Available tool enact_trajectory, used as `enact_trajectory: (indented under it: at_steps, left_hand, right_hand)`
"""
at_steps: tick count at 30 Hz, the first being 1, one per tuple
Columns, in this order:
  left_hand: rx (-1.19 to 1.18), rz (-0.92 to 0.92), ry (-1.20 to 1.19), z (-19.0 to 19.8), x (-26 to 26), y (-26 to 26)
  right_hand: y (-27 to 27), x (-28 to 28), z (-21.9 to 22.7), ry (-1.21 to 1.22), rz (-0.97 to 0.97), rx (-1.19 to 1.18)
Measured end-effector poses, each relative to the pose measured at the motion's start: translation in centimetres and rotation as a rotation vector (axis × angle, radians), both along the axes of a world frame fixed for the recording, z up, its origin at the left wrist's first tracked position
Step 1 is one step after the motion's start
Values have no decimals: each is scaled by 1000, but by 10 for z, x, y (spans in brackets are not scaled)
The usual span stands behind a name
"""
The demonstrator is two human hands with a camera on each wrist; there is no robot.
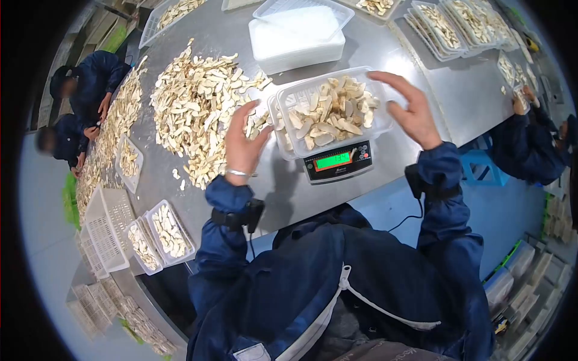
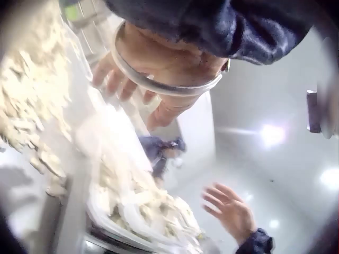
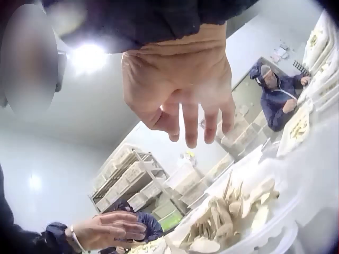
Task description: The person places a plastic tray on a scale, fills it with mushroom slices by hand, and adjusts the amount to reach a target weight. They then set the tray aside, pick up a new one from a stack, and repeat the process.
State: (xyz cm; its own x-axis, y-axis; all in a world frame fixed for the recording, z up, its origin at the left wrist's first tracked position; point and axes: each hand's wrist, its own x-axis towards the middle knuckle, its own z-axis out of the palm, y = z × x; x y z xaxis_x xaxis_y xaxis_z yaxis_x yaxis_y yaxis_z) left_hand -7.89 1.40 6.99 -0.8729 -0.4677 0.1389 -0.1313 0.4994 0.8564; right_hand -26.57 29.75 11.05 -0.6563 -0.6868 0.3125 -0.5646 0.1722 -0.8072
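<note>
A clear plastic tray (image 1: 283, 99) filled with sliced pale pieces (image 1: 337, 108) rests on a black scale (image 1: 338, 162), whose green display is lit. My left hand (image 1: 242, 141) is held at the tray's left side, fingers spread and relaxed. On the other side my right hand (image 1: 414, 111) hovers by the tray's upper right corner, fingers apart; whether a fingertip touches the rim I cannot tell. In the right wrist view the right hand (image 3: 180, 95) hangs above the slices (image 3: 228, 217). The left wrist view shows the left hand (image 2: 159, 69) holding nothing.
Behind the scale stands a stack of white trays (image 1: 296, 45). A large heap of slices (image 1: 198, 102) lies to the left. Filled trays (image 1: 170, 231) sit at the front left edge, more (image 1: 442, 30) at the back right. People (image 1: 533, 147) work on both sides.
</note>
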Motion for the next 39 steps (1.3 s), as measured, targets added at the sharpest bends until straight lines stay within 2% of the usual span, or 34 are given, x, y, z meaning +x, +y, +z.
enact_trajectory:
  at_steps: [2, 4, 6, 7, 9, 10, 11, 12, 13, 14, 15, 17, 20, 22, 23, 25, 26, 28, 29, 32, 33, 34, 36, 37, 39]
  left_hand:
    - [-252, 153, -92, -37, 43, -61]
    - [-432, 301, -322, -82, 93, -119]
    - [-427, 441, -500, -122, 131, -153]
    - [-421, 506, -593, -136, 145, -162]
    - [-371, 497, -485, -161, 152, -170]
    - [-342, 480, -436, -173, 151, -170]
    - [-367, 482, -396, -170, 141, -163]
    - [-334, 476, -463, -163, 132, -158]
    - [-362, 460, -448, -155, 121, -151]
    - [-390, 448, -434, -151, 114, -143]
    - [-453, 426, -442, -151, 111, -138]
    - [-622, 382, -355, -146, 104, -135]
    - [-447, 306, -223, -153, 105, -150]
    - [-405, 358, -178, -155, 107, -159]
    - [-350, 369, -152, -156, 110, -166]
    - [-241, 389, -83, -162, 118, -180]
    - [92, 431, -12, -194, 128, -208]
    - [424, 522, 33, -131, 115, -173]
    - [488, 532, 79, -118, 110, -168]
    - [629, 370, 112, -78, 83, -141]
    - [665, 377, 52, -64, 71, -130]
    - [781, 262, 106, -42, 56, -110]
    - [806, 81, 15, -11, 30, -84]
    - [800, 8, 85, 0, 13, -64]
    - [764, -145, 59, 8, -15, -40]
  right_hand:
    - [21, 8, 8, -33, -93, 17]
    - [34, 21, 8, -45, -180, 34]
    - [40, 41, -8, -49, -259, 52]
    - [45, 52, -20, -148, -293, 87]
    - [57, 81, -56, -352, -382, 170]
    - [61, 100, -80, -333, -416, 263]
    - [66, 118, -94, -345, -347, 565]
    - [80, 141, -126, -248, -171, 648]
    - [85, 166, -143, -272, -74, 690]
    - [79, 182, -151, -411, -17, 720]
    - [68, 196, -153, -605, -96, 740]
    - [54, 214, -164, -694, -145, 642]
    - [44, 231, -178, -871, -153, 472]
    - [34, 239, -185, -992, -120, 328]
    - [34, 243, -185, -1108, -98, 349]
    - [33, 248, -203, -1137, 63, 349]
    - [32, 250, -210, -1148, 144, 348]
    - [21, 251, -196, -1119, 166, 298]
    - [16, 254, -189, -1105, 178, 275]
    - [8, 257, -184, -1108, 181, 383]
    - [7, 259, -183, -1104, 161, 412]
    - [8, 262, -181, -1102, 140, 441]
    - [11, 270, -177, -1104, 73, 457]
    - [13, 274, -172, -1108, 33, 446]
    - [18, 280, -158, -1117, -62, 426]
